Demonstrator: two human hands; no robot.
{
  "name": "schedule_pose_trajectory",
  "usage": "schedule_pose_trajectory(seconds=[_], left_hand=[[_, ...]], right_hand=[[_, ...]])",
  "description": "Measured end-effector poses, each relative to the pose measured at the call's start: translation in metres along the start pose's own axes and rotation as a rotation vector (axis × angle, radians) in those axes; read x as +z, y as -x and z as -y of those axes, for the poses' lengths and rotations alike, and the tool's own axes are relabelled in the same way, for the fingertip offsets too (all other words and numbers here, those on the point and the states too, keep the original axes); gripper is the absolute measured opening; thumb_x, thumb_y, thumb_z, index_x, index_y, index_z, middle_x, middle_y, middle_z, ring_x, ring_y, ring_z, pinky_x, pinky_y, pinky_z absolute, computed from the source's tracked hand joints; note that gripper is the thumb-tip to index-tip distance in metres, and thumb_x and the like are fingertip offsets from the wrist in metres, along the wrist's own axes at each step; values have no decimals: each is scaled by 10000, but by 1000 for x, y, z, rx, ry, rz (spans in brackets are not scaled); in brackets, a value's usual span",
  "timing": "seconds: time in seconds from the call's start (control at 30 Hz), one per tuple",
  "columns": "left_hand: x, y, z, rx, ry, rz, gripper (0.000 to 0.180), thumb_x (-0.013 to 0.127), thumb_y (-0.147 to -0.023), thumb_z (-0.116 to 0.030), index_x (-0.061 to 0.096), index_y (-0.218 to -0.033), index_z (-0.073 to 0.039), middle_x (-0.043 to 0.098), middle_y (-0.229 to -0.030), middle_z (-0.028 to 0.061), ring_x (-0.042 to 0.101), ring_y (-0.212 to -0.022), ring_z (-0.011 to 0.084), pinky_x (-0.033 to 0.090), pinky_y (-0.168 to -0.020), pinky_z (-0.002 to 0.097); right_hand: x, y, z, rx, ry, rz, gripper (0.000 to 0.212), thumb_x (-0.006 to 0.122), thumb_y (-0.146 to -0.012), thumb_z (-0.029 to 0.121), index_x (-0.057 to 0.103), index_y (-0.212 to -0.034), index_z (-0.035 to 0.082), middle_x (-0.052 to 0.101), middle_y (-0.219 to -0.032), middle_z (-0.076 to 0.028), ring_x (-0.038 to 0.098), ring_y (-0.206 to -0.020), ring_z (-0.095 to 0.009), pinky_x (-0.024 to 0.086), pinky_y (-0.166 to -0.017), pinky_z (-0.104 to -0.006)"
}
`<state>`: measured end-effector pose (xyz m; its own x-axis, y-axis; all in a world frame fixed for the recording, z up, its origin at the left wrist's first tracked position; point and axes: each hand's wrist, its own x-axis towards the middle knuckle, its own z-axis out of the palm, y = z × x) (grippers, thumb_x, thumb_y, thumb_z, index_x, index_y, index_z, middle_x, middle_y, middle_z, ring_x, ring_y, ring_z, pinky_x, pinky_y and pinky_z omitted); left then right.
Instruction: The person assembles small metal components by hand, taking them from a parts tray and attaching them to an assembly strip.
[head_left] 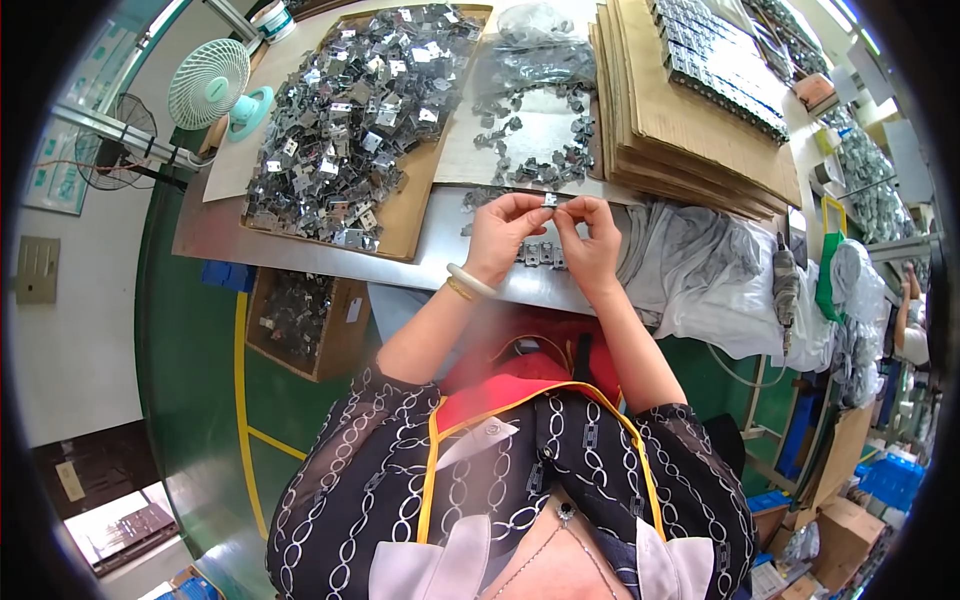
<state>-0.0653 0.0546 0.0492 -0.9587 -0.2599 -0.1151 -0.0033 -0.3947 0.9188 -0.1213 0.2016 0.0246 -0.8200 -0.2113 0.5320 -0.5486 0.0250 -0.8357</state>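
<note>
Both my hands meet above the near edge of the metal-topped table (450, 225). Between their fingertips is a small silver metal bracket (550, 200). My left hand (502, 232), with bangles at the wrist, pinches it from one side. On the other side my right hand (590, 240) pinches it too. Just below the fingers, a short row of metal brackets (541, 255) lies on the table. Beyond my hands, small dark metal parts (550, 172) are scattered on a pale sheet (545, 120).
A cardboard tray (410, 215) heaped with metal brackets (350, 120) lies left. Stacked cardboard sheets (690, 150) bear rows of assembled parts (715, 65). Grey cloth (680, 255) and a power screwdriver (785, 285) are right. A green fan (210, 85) stands far left; a box of parts (330, 330) sits below.
</note>
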Motion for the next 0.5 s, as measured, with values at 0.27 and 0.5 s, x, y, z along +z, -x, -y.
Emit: schedule_pose_trajectory(seconds=[0.27,0.5], left_hand=[[-19,20,-5,257,-550,75,117,737,-876,-32,735,-984,13,739,-911,71,692,-824,123,564,-709,289],[-28,29,-11,447,-855,176,163,711,-845,-21,739,-1005,-12,727,-937,153,712,-838,290,570,-766,367]], right_hand=[[-14,-8,35,-162,191,204,261,801,-794,8,662,-1013,39,741,-987,-83,695,-841,-217,542,-724,-326],[-14,4,42,-194,439,369,284,798,-771,33,666,-1023,41,738,-936,-105,715,-863,-262,560,-742,-362]])
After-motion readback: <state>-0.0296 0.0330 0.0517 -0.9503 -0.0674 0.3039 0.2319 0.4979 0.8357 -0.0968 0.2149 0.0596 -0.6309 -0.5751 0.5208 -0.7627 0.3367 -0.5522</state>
